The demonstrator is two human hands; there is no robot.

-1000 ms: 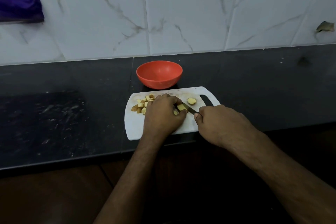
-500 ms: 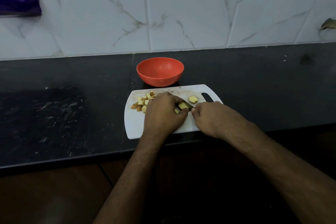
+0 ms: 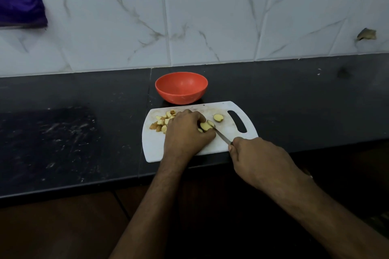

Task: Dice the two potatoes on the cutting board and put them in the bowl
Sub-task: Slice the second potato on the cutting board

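Under the left hand (image 3: 187,132), curled fingers pin a potato piece (image 3: 205,125) to the cutting board (image 3: 210,147) so it cannot roll. Beside it, the right hand (image 3: 259,160) grips the knife (image 3: 222,137). Beyond both waits the bowl (image 3: 181,87), with diced pieces (image 3: 162,123) left of the knuckles.

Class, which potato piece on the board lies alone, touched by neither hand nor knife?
The round slice beside the board's handle slot; the others sit piled or under the left hand.

Both forearms are bare, no sleeves in view, with the left hand (image 3: 187,132) and right hand (image 3: 259,160) ungloved.
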